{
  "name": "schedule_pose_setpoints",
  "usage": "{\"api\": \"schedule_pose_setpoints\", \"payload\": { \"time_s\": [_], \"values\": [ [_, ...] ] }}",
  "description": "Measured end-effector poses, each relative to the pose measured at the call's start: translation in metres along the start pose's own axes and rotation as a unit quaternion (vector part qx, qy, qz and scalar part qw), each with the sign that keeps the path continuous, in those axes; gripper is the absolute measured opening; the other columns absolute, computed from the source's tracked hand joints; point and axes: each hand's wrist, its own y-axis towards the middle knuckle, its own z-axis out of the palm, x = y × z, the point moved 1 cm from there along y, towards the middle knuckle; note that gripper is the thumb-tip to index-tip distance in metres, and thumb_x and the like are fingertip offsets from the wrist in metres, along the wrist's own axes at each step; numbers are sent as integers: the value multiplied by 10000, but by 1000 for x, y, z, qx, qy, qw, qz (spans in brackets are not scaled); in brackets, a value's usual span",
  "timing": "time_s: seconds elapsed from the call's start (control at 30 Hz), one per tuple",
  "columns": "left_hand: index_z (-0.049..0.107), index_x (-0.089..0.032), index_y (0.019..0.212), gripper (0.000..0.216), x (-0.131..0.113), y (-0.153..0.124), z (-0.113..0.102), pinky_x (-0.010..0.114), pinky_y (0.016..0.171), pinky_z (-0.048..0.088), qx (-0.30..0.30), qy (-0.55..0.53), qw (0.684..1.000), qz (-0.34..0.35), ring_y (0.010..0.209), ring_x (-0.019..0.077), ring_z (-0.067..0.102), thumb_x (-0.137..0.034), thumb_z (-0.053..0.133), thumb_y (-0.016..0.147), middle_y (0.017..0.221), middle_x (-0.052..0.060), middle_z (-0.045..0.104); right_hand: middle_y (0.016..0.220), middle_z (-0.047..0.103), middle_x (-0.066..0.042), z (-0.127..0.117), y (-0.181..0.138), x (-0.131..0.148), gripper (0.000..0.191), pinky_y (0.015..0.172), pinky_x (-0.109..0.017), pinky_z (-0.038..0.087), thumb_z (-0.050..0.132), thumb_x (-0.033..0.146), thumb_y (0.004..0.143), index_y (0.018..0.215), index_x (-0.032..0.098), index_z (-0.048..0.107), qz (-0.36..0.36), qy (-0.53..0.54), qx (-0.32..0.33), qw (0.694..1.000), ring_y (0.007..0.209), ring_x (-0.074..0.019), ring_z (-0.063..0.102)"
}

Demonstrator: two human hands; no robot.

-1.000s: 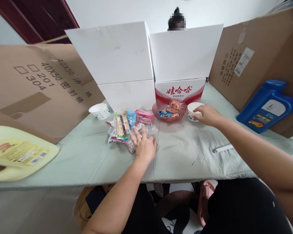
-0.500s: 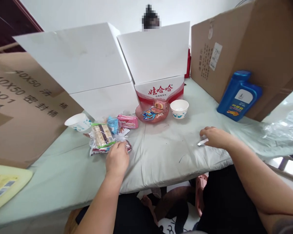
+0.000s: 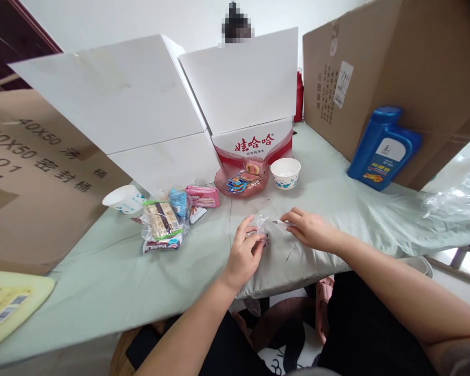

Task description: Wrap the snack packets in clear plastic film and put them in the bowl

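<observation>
My left hand [image 3: 246, 248] is closed on a small snack packet [image 3: 261, 227] in clear, crinkled plastic, just above the tablecloth. My fingers hide much of it. In my right hand [image 3: 306, 227] is a slim white utility knife [image 3: 284, 223], its metal tip pointing left toward the packet. A small gap separates the tip from the plastic. To the left lies a pile of wrapped snacks, with a biscuit pack [image 3: 162, 219] on top and a pink packet [image 3: 203, 196] beside it. Behind my hands, a pink glass bowl [image 3: 220, 189] holds small packets.
Paper bowls stand at the left [image 3: 124, 199] and right [image 3: 285, 175] of the glass bowl. White boxes [image 3: 243, 83] form a wall behind. A blue bottle [image 3: 384, 151] leans near a cardboard carton [image 3: 344, 78]; a yellow container [image 3: 19, 308] lies front left. Part of a person's head shows beyond the boxes.
My left hand has left the snack pile and moved right, bringing the small clear packet with it. My right hand has moved left with the knife, so both hands are close together.
</observation>
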Motion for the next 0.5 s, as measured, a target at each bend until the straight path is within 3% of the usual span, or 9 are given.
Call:
{"api": "schedule_pose_setpoints", "payload": {
  "time_s": [0.17,0.27,0.33,0.4,0.5],
  "values": [
    [629,-196,936,134,-12,-3,-8,359,843,546,28,17,998,45,954,186,598,-102,600,846,1033,67,569,1073,603,-102,19,8,24,289,745,-302,499,447,218,961,1224,179,561,-67,47,-43,996,884,-190,633],
    [602,-196,939,142,-14,-3,-21,364,810,529,-28,54,996,69,900,198,561,-143,653,818,907,49,561,1059,612,-96,30,13,33,303,724,-288,493,478,211,953,1240,186,572,-99,25,-31,994,859,-181,632],
    [581,-188,996,212,-10,-2,-28,380,815,524,-55,78,994,54,912,212,553,-179,673,805,941,65,557,1044,619,-90,36,15,39,291,707,-284,484,511,227,945,1222,203,597,-112,-3,-18,994,839,-180,630],
    [557,-185,1105,352,-1,-3,-32,416,866,516,-21,100,994,23,990,242,550,-220,698,784,1052,94,569,1021,626,-89,38,17,44,275,689,-286,473,531,249,941,1198,208,622,-115,-33,1,993,823,-186,630],
    [540,-201,1197,497,13,-4,-29,441,927,500,106,118,987,-16,1072,267,538,-249,743,746,1161,90,593,989,639,-81,30,18,39,263,675,-277,460,525,252,943,1173,222,648,-97,-52,41,993,798,-182,633]
  ]
}}
